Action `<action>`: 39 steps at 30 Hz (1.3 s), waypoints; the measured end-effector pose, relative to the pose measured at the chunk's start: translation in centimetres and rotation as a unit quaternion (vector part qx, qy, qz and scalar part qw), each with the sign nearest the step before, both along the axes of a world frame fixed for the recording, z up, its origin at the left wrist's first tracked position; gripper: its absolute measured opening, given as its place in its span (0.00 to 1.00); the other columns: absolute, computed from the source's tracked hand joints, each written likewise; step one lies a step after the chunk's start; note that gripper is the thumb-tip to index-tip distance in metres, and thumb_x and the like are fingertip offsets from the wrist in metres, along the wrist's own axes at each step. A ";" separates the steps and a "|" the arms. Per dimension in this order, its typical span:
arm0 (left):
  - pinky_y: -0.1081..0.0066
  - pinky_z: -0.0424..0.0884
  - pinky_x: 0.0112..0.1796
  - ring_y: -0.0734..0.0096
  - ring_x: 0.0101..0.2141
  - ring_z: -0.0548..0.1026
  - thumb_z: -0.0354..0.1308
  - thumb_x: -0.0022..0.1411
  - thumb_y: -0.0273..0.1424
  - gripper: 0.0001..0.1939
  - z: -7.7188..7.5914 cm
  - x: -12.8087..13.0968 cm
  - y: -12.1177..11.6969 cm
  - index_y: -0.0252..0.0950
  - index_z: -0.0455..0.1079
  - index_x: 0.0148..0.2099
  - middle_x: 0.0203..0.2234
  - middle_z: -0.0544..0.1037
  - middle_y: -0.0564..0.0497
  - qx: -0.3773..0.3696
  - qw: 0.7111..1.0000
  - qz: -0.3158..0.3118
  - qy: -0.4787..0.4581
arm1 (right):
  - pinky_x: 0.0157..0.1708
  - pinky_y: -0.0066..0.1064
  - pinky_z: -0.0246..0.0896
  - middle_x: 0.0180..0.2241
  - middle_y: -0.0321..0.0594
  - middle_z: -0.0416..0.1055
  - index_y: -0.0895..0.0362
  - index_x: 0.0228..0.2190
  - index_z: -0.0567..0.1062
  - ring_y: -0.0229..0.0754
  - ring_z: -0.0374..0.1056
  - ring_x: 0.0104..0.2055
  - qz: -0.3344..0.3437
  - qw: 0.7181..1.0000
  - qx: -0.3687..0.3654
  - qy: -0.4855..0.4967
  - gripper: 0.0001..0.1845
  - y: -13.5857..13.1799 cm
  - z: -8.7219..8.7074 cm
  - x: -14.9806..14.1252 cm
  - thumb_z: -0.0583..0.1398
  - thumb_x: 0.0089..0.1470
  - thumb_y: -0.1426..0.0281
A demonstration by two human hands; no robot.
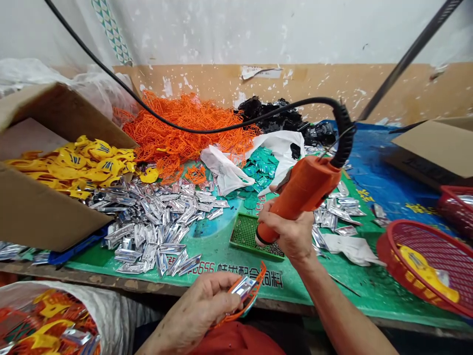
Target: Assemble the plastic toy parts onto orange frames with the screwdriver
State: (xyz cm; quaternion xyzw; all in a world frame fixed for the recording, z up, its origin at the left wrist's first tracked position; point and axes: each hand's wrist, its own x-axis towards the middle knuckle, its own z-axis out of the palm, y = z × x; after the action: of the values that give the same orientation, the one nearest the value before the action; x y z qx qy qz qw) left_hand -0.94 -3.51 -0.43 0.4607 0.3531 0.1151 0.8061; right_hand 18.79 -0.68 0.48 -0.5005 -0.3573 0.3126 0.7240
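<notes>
My left hand (pixel 207 308) is closed around a small assembly at the table's front edge: an orange plastic frame (pixel 261 276) with a shiny metal blade plate (pixel 244 287) on it. My right hand (pixel 290 229) grips an orange electric screwdriver (pixel 301 187), tilted with its nose down to the left and its black cord rising from the top. The nose is over a green mesh basket (pixel 246 229) that holds many small screws (pixel 273 248). Whether the screwdriver's bit touches the screws is hidden.
Metal plates (pixel 155 222) lie heaped left of the basket, beside a cardboard box (pixel 48 207) of yellow parts (pixel 99 158). Behind are piles of orange frames (pixel 185 123), teal pieces (pixel 261 165) and black pieces (pixel 266 111). A red basket (pixel 391 241) stands right; a white sack (pixel 114 310), lower left.
</notes>
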 end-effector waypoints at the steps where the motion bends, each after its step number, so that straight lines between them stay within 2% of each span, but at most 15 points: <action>1: 0.73 0.49 0.25 0.79 0.21 0.52 0.61 0.54 0.37 0.12 0.2 0.1 0.0 0.33 0.76 0.38 0.21 0.65 0.57 0.009 1.000 -0.005 -0.002 | 0.25 0.34 0.62 0.21 0.33 0.70 0.57 0.25 0.74 0.37 0.65 0.22 -0.001 1.000 0.000 0.001 0.12 0.0 -0.1 0.0 0.68 0.33 0.72; 7: 0.72 0.50 0.27 0.79 0.21 0.50 0.58 0.56 0.37 0.11 1.1 0.3 0.3 0.34 0.75 0.36 0.19 0.61 0.60 0.049 0.999 -0.018 0.015 | 0.25 0.33 0.62 0.21 0.32 0.70 0.57 0.26 0.75 0.36 0.65 0.22 -0.005 1.000 0.000 0.006 0.12 0.1 -0.2 -0.1 0.68 0.33 0.73; 12: 0.72 0.47 0.26 0.78 0.21 0.51 0.59 0.53 0.36 0.11 0.9 0.3 0.2 0.33 0.73 0.34 0.19 0.62 0.59 0.053 0.997 -0.027 0.047 | 0.23 0.32 0.62 0.20 0.33 0.70 0.57 0.19 0.74 0.37 0.64 0.22 -0.019 1.000 -0.008 -0.011 0.08 0.1 0.0 -0.2 0.67 0.32 0.74; 15: 0.71 0.46 0.26 0.77 0.21 0.52 0.58 0.52 0.36 0.10 0.7 0.3 0.2 0.33 0.72 0.32 0.20 0.63 0.58 0.049 0.997 -0.028 0.053 | 0.22 0.32 0.63 0.20 0.33 0.70 0.56 0.19 0.74 0.37 0.64 0.22 -0.027 0.999 -0.012 -0.029 0.07 -0.1 0.3 -0.3 0.67 0.32 0.74; 19: 0.71 0.46 0.26 0.76 0.22 0.51 0.59 0.53 0.40 0.14 0.6 0.7 0.4 0.32 0.73 0.35 0.20 0.60 0.58 0.049 0.996 -0.036 0.060 | 0.24 0.33 0.64 0.19 0.33 0.70 0.55 0.17 0.74 0.37 0.63 0.21 -0.030 0.998 -0.013 -0.047 0.06 -0.2 0.6 -0.5 0.67 0.32 0.73; 24: 0.70 0.48 0.29 0.73 0.27 0.55 0.58 0.54 0.42 0.15 0.3 1.4 0.9 0.33 0.73 0.33 0.23 0.61 0.56 0.091 0.993 -0.042 0.063 | 0.26 0.34 0.65 0.20 0.32 0.70 0.55 0.20 0.75 0.37 0.64 0.22 -0.024 0.999 -0.011 -0.043 0.07 -0.2 0.3 -0.5 0.67 0.33 0.73; 27: 0.70 0.48 0.28 0.72 0.27 0.55 0.57 0.53 0.38 0.13 0.3 1.8 1.3 0.34 0.74 0.31 0.24 0.63 0.55 0.111 0.989 -0.050 0.078 | 0.24 0.33 0.63 0.21 0.32 0.70 0.56 0.21 0.74 0.37 0.64 0.22 -0.018 0.999 -0.008 -0.032 0.07 -0.2 -0.1 -0.2 0.67 0.34 0.72; 30: 0.70 0.47 0.27 0.73 0.26 0.55 0.56 0.51 0.36 0.13 0.3 1.9 1.5 0.33 0.75 0.34 0.23 0.63 0.56 0.100 0.989 -0.051 0.092 | 0.25 0.32 0.62 0.23 0.33 0.71 0.56 0.23 0.75 0.36 0.64 0.23 -0.009 1.000 -0.004 -0.014 0.08 -0.3 0.0 0.2 0.68 0.36 0.72; 35: 0.69 0.44 0.27 0.75 0.23 0.51 0.56 0.50 0.35 0.14 -0.1 1.9 1.8 0.31 0.76 0.36 0.19 0.61 0.58 0.076 0.991 -0.058 0.098 | 0.26 0.33 0.63 0.22 0.33 0.70 0.57 0.21 0.74 0.36 0.65 0.23 0.021 0.999 0.026 0.003 0.07 -0.7 2.1 0.6 0.68 0.37 0.74; 39: 0.68 0.43 0.26 0.76 0.22 0.51 0.56 0.48 0.32 0.11 -0.6 1.8 1.9 0.32 0.74 0.32 0.18 0.61 0.58 0.056 0.995 -0.049 0.072 | 0.26 0.34 0.64 0.22 0.31 0.70 0.55 0.29 0.74 0.37 0.66 0.23 0.038 0.997 0.055 0.038 0.12 -1.9 4.4 0.4 0.67 0.37 0.75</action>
State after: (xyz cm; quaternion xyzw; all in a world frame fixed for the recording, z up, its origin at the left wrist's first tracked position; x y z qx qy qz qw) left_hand 0.90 -1.59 -1.05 0.5286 0.3801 0.0620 0.7565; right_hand 19.15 -2.61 4.91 -0.4335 -0.3647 0.3382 0.7515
